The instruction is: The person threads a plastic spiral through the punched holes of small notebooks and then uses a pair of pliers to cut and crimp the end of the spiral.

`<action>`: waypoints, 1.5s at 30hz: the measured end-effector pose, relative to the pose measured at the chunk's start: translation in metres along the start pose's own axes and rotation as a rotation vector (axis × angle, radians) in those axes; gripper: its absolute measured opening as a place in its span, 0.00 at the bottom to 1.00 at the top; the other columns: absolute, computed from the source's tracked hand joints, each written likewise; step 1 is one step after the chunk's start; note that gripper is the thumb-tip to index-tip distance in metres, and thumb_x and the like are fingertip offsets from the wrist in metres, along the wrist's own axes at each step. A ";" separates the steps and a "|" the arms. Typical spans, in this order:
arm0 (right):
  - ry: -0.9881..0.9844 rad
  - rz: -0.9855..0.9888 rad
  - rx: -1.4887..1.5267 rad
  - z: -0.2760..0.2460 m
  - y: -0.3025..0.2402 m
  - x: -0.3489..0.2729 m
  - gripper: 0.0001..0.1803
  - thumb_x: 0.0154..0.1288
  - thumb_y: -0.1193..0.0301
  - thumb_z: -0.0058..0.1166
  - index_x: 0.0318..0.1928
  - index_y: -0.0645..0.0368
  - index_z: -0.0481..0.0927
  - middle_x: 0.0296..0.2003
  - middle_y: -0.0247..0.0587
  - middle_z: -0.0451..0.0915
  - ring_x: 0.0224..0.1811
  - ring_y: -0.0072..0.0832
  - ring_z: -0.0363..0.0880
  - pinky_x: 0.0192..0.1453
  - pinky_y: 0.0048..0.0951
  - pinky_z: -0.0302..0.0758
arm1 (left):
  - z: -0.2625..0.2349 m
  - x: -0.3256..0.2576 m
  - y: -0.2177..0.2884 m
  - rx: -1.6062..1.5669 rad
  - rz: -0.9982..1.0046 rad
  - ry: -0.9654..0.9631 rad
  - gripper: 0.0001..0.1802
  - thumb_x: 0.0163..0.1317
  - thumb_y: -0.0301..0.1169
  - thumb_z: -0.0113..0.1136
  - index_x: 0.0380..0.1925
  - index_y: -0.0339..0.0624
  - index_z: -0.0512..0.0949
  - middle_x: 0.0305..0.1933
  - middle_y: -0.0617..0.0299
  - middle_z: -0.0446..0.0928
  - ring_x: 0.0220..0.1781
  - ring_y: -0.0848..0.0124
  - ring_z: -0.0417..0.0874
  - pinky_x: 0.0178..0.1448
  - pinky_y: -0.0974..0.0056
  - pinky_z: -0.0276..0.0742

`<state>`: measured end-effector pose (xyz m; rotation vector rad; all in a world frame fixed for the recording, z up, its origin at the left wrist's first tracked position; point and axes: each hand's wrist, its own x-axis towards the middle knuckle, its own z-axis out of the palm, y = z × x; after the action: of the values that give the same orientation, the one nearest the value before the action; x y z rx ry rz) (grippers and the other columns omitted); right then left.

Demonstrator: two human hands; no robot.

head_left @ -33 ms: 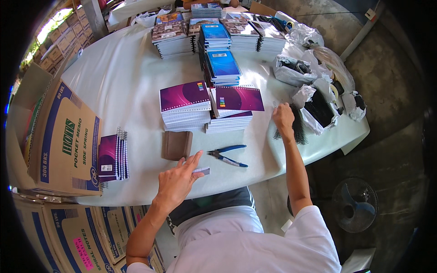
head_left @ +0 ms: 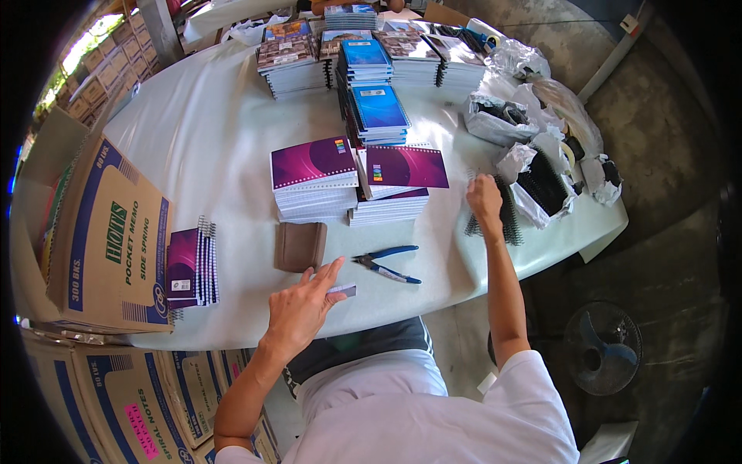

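My left hand (head_left: 304,303) is by the table's near edge, its thumb and fingers closed on a small pale notebook (head_left: 345,291) of which only a short end shows. Its fingertips are beside a brown block (head_left: 301,247), perhaps a wallet. Further right, my right hand (head_left: 485,201) is pinched at a pile of dark spiral binding coils (head_left: 510,220); a thin coil shows at its fingertips. Between the hands lie blue-handled cutting pliers (head_left: 386,265), jaws toward my left hand. Beyond them stand stacks of punched sheets with purple covers (head_left: 317,164) (head_left: 406,168).
At left, a cardboard box (head_left: 116,232) stands beside several bound purple notebooks (head_left: 189,267). Blue notebooks (head_left: 379,112) and other stacks (head_left: 292,62) line the far side. Paper-wrapped bundles of black coils (head_left: 541,182) lie at right. A fan (head_left: 601,348) stands below the table's right side.
My right hand has shifted very slightly to the right over the coils. My left hand and the things on the table look unmoved.
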<state>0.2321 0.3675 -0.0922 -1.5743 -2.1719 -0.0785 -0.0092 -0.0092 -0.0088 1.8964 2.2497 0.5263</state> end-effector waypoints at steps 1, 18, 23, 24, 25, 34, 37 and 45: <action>-0.033 0.083 0.180 -0.004 0.009 0.005 0.14 0.70 0.67 0.51 0.38 0.68 0.80 0.33 0.52 0.80 0.35 0.45 0.85 0.39 0.43 0.81 | 0.003 0.000 -0.001 -0.001 0.008 0.003 0.29 0.68 0.48 0.55 0.68 0.63 0.68 0.57 0.58 0.81 0.57 0.51 0.83 0.45 0.52 0.83; -0.749 -0.544 0.966 -0.112 -0.144 -0.140 0.13 0.58 0.82 0.63 0.44 0.59 0.85 0.36 0.40 0.82 0.37 0.35 0.80 0.42 0.34 0.77 | 0.012 -0.002 -0.004 0.146 0.079 0.123 0.29 0.66 0.48 0.57 0.67 0.59 0.70 0.58 0.62 0.81 0.59 0.50 0.81 0.63 0.46 0.74; -0.850 -0.651 1.083 -0.105 -0.140 -0.130 0.13 0.60 0.83 0.60 0.45 0.60 0.85 0.34 0.40 0.81 0.37 0.33 0.78 0.42 0.34 0.75 | 0.013 -0.003 -0.005 0.126 0.084 0.129 0.29 0.67 0.48 0.57 0.67 0.60 0.70 0.58 0.61 0.81 0.59 0.50 0.81 0.61 0.49 0.76; -0.890 -0.657 1.068 -0.105 -0.140 -0.129 0.13 0.60 0.82 0.60 0.46 0.60 0.85 0.34 0.40 0.80 0.37 0.32 0.78 0.43 0.34 0.74 | 0.013 -0.003 -0.005 0.118 0.081 0.124 0.29 0.67 0.48 0.56 0.67 0.59 0.70 0.58 0.61 0.81 0.58 0.50 0.81 0.60 0.50 0.77; -0.836 -0.690 1.066 -0.106 -0.142 -0.129 0.14 0.61 0.83 0.59 0.47 0.60 0.85 0.33 0.40 0.80 0.37 0.33 0.78 0.43 0.34 0.75 | 0.013 -0.003 -0.005 0.110 0.079 0.118 0.29 0.67 0.48 0.56 0.67 0.59 0.70 0.58 0.61 0.81 0.58 0.50 0.81 0.60 0.50 0.77; -0.752 -0.813 0.960 -0.112 -0.147 -0.127 0.13 0.63 0.80 0.58 0.48 0.61 0.82 0.35 0.41 0.80 0.33 0.36 0.79 0.42 0.35 0.77 | 0.015 -0.002 -0.006 0.088 0.083 0.153 0.28 0.68 0.52 0.54 0.65 0.57 0.73 0.54 0.58 0.83 0.53 0.46 0.84 0.49 0.53 0.83; -0.882 -0.724 0.850 -0.116 -0.146 -0.129 0.10 0.64 0.76 0.59 0.46 0.61 0.80 0.37 0.41 0.80 0.32 0.34 0.79 0.39 0.34 0.75 | 0.014 -0.003 -0.006 0.096 0.066 0.148 0.28 0.67 0.51 0.55 0.65 0.56 0.73 0.55 0.59 0.83 0.53 0.47 0.84 0.49 0.53 0.83; -0.607 -0.904 0.603 -0.132 -0.161 -0.146 0.12 0.61 0.73 0.62 0.43 0.59 0.75 0.37 0.41 0.78 0.35 0.42 0.80 0.38 0.41 0.76 | 0.010 -0.002 0.003 0.078 0.087 0.049 0.33 0.62 0.43 0.63 0.69 0.62 0.68 0.58 0.64 0.80 0.57 0.56 0.83 0.48 0.57 0.84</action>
<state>0.1635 0.1424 0.0034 -0.2194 -2.8069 0.7813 -0.0023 -0.0088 -0.0174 2.0488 2.2571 0.5102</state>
